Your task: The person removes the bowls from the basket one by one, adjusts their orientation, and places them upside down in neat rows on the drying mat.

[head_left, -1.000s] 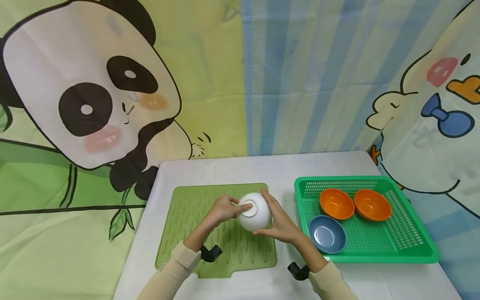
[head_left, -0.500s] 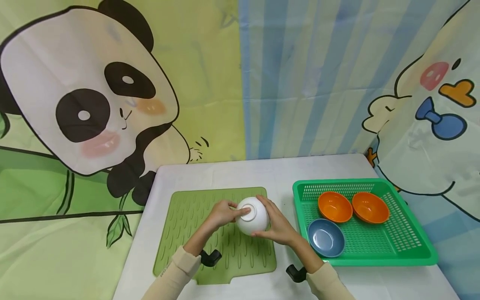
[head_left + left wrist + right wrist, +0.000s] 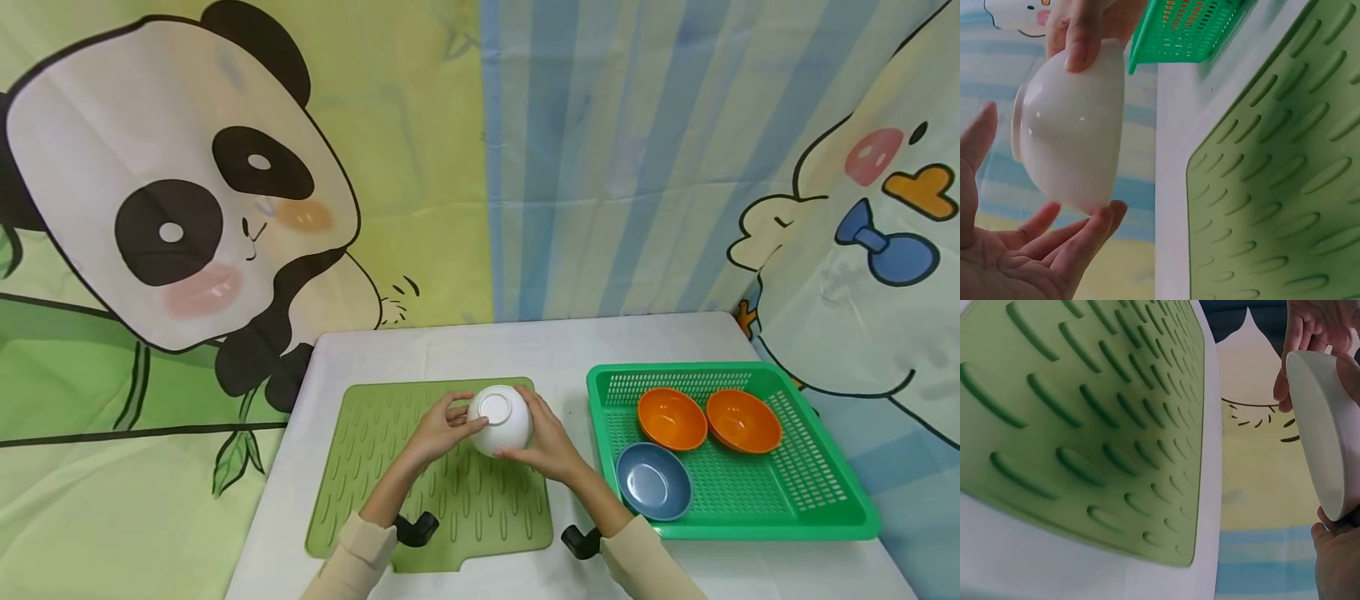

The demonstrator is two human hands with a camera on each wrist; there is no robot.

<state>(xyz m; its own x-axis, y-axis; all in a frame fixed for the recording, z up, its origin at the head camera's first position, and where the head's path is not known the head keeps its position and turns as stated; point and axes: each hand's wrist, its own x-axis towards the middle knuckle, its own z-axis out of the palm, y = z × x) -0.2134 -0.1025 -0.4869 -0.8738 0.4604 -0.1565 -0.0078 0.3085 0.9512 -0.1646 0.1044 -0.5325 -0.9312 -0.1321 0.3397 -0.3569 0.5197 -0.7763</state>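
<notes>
A white bowl [image 3: 508, 433] is held bottom up above the green ridged mat [image 3: 375, 467], its round foot ring facing the head camera. My right hand [image 3: 551, 446] grips it from the right, fingers along the far side and thumb near the front rim. From the left comes my left hand [image 3: 435, 433]. In the left wrist view, its fingertips [image 3: 1100, 219] touch the rim of the bowl, while the thumb stands away from the wall. The right wrist view shows part of the bowl's inside, turned down toward the mat.
To the right stands a green perforated basket [image 3: 810, 529] on the white-covered table [image 3: 570, 342]. Inside it are two orange bowls [image 3: 671, 419] and a blue bowl [image 3: 654, 482]. A cartoon-printed curtain [image 3: 420, 167] hangs behind the table.
The left thumb, earlier pressed on the bowl's foot ring, has come off it, and the left hand has loosened. The bowl has stayed in the right hand's grip.
</notes>
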